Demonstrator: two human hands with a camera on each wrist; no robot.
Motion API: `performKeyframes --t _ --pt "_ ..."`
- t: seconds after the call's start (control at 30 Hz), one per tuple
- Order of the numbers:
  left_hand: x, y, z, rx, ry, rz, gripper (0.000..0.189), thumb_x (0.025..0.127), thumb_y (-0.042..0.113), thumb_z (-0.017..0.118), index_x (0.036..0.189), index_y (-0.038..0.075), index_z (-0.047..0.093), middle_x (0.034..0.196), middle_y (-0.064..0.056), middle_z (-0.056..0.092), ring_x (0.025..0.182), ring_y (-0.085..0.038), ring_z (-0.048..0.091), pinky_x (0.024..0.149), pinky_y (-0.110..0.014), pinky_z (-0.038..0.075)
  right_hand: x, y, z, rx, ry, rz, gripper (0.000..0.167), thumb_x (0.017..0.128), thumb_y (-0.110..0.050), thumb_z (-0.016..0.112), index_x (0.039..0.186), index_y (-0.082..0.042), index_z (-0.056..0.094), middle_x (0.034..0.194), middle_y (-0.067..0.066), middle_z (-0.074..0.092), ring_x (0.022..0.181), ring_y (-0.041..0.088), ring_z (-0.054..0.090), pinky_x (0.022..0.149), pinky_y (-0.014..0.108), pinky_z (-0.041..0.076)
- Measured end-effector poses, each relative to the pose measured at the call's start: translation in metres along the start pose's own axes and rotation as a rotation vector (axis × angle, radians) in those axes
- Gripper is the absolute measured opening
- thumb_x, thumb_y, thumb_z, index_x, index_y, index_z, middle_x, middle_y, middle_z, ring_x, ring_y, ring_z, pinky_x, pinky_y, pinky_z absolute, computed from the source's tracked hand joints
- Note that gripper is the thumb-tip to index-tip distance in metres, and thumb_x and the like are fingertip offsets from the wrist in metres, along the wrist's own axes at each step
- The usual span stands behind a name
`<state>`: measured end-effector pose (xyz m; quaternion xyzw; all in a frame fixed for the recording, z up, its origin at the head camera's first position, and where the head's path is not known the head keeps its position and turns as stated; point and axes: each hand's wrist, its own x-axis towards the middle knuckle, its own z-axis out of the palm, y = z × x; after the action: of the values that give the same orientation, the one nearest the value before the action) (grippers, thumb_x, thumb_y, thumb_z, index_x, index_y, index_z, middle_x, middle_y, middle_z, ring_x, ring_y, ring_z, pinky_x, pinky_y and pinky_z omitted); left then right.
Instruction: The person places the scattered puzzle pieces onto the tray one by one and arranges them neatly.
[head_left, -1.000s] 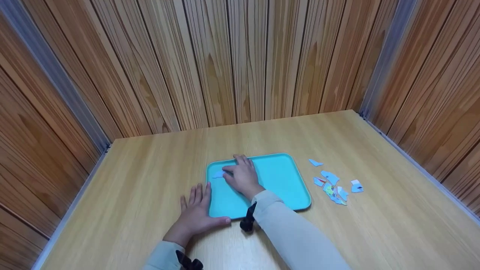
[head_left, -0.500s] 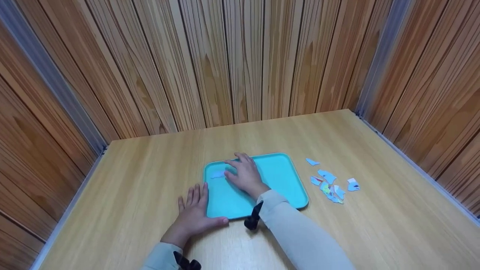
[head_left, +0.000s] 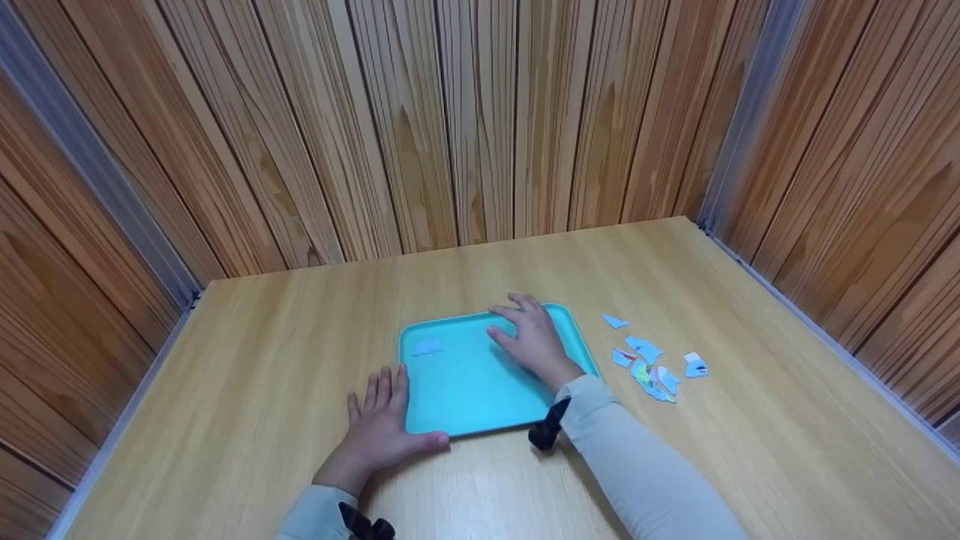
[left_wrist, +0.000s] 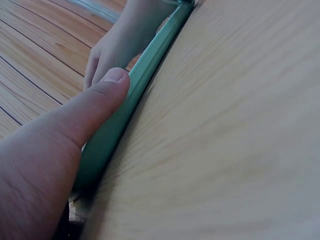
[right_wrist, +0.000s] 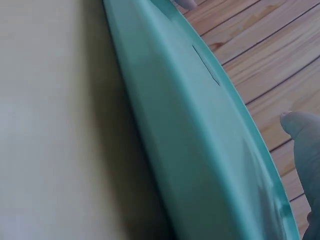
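Note:
A turquoise tray (head_left: pixel 465 390) lies on the wooden table. Near its upper left corner rests a light blue puzzle piece (head_left: pixel 427 347). My left hand (head_left: pixel 382 431) is spread at the tray's near left corner, fingers straight along the left side and the thumb (left_wrist: pixel 112 82) against the front rim. Over the right half of the tray, my right hand (head_left: pixel 534 337) hovers with loosely spread fingers and holds nothing. In the right wrist view its thumb (right_wrist: pixel 300 125) shows beyond the tray, apart from the piece.
Right of the tray lies a loose cluster of several puzzle pieces (head_left: pixel 645 373), blue with coloured print. One small piece (head_left: pixel 615 321) sits farther back and another piece (head_left: pixel 695 365) farther right. Wood-plank walls (head_left: pixel 480 127) enclose the table at the back and sides.
My right hand has let go of the blue puzzle piece and moved right across the tray, leaving the piece in view. The left hand stays at the tray's corner. The head view has shifted slightly.

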<state>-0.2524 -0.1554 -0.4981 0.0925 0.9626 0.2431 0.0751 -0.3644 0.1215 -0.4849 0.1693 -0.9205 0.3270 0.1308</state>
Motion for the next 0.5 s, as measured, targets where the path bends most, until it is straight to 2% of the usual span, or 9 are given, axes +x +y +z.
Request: performKeyframes --t 0.13,0.3,0.5 --pt "0.0 0.0 -0.002 -0.004 -0.004 -0.003 0.137 0.07 0.087 0.064 0.163 0.011 -0.001 0.167 -0.024 -0.006 0.153 -0.042 -0.013 0.112 -0.069 -0.016 -0.003 0.01 -0.013 -0.009 0.007 0.006 0.045 0.099 -0.043 0.064 0.139 -0.022 0.064 0.155 0.015 0.044 0.146 0.038 0.034 0.116 0.058 0.026" --pt "0.0 -0.002 -0.001 0.002 -0.007 -0.005 0.137 0.069 0.087 0.064 0.163 0.012 -0.002 0.168 -0.022 -0.007 0.153 -0.041 -0.014 0.112 -0.068 -0.017 -0.009 0.024 -0.026 -0.002 0.039 -0.004 0.048 0.098 -0.045 0.065 0.139 -0.019 0.064 0.155 0.016 0.044 0.145 0.04 0.034 0.116 0.06 0.027" --pt "0.002 -0.003 -0.001 0.008 -0.008 -0.006 0.138 0.068 0.088 0.064 0.163 0.013 -0.002 0.168 -0.021 -0.009 0.153 -0.039 -0.016 0.113 -0.067 -0.017 -0.018 0.042 -0.039 -0.005 0.066 0.031 0.047 0.098 -0.044 0.066 0.138 -0.019 0.065 0.154 0.018 0.044 0.144 0.04 0.035 0.114 0.06 0.03"
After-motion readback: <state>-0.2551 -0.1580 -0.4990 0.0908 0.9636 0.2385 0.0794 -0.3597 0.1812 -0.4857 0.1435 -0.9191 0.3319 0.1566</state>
